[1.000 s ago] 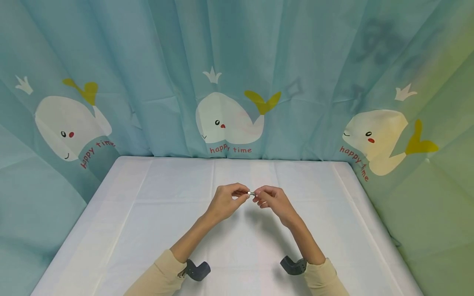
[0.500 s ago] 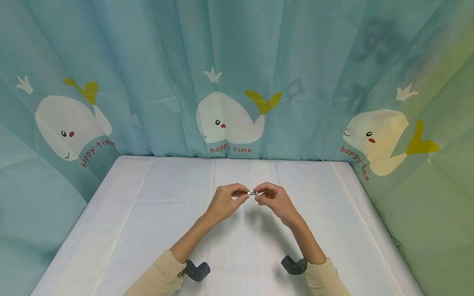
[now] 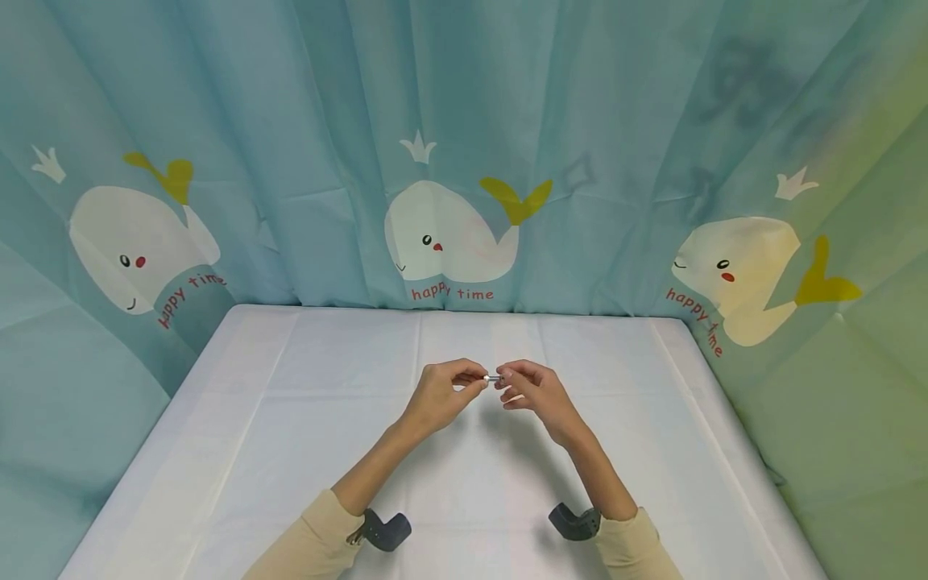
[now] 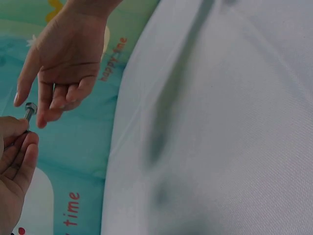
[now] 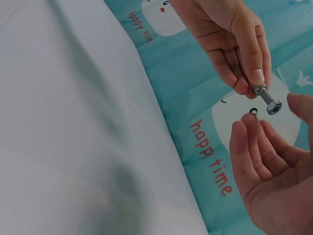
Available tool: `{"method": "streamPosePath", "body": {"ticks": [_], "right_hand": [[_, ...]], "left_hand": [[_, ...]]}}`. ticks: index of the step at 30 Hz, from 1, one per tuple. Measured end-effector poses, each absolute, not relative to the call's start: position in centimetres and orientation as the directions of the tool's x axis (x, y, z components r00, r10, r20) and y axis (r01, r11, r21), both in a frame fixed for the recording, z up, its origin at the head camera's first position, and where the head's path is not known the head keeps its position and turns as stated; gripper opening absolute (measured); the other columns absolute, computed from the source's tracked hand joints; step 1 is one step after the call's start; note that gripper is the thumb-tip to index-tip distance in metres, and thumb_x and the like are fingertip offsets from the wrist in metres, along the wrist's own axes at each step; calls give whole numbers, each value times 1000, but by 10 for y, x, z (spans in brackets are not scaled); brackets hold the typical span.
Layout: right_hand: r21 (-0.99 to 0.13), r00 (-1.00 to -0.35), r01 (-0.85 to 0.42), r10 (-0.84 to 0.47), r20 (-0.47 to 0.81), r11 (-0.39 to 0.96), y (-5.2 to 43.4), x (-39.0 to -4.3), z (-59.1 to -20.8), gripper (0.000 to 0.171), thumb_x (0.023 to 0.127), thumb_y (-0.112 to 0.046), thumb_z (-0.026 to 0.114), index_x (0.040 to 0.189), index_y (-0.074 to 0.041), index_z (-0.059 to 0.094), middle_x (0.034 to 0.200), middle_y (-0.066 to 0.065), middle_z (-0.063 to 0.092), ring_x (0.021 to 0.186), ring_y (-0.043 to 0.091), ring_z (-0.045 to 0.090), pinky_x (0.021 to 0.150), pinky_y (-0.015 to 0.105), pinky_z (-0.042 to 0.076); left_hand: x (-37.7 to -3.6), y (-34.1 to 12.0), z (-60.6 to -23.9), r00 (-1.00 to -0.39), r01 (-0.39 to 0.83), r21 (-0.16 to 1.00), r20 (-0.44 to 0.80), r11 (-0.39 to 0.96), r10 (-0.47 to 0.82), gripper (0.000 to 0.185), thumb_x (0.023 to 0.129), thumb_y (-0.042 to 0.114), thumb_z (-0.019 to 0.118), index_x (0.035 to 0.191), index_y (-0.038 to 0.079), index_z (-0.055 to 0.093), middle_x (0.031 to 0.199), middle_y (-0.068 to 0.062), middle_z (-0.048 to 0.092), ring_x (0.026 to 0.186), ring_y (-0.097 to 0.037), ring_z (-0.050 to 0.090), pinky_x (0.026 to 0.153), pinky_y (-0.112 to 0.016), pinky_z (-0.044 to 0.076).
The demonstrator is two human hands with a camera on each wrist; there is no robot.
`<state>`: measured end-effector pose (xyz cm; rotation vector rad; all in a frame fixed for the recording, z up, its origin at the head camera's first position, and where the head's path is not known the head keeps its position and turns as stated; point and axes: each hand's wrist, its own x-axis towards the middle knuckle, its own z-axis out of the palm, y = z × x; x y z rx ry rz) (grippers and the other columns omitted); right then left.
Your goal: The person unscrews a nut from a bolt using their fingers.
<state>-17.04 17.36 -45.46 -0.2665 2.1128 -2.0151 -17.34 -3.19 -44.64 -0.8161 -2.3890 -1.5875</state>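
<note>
Your left hand [image 3: 437, 396] pinches the bolt [image 5: 267, 100] above mid-table [image 3: 290, 435]; your right hand [image 3: 534, 394] is slack beside it, edges well apart.

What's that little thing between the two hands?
A small metal bolt with a nut on its end. The left hand pinches it; the right hand is open beside it, fingers apart from it, clearest in the right wrist view.

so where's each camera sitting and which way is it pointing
Head: worn high, facing forward and down at the table; shows both forearms, the left hand and the right hand.
Left wrist: looks past the left hand's fingers toward the right hand and curtain.
Right wrist: looks across at the left hand pinching the bolt.
All three share the bolt and both hands.
</note>
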Motion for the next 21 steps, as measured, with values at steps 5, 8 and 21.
{"method": "streamPosePath", "body": {"ticks": [5,8,21], "right_hand": [[-999,-961,15,-275,-24,35,173,-171,-455,29,98,-15,65,108,12,64,93,22,68,80,28,68,76,36,60],[-1000,-956,-25,-294,19,18,175,-171,-456,23,96,-7,66,111,11,64,95,20,68,83,22,69,80,36,60],[-996,-941,-94,-325,89,1,176,-170,-456,25,91,0,69,112,11,63,99,15,67,85,17,67,82,33,59]], "left_hand": [[-173,-33,-446,-839,520,804,416,289,351,9,88,-1,75,96,2,74,90,-4,73,82,-15,71,78,-23,58],[-172,-33,-446,-837,521,807,419,277,353,8,88,-2,74,96,1,73,90,-4,73,81,-15,71,78,-23,58],[-172,-34,-446,-837,521,806,418,280,353,8,88,-2,74,96,1,73,90,-5,73,81,-16,71,79,-23,57]]}}
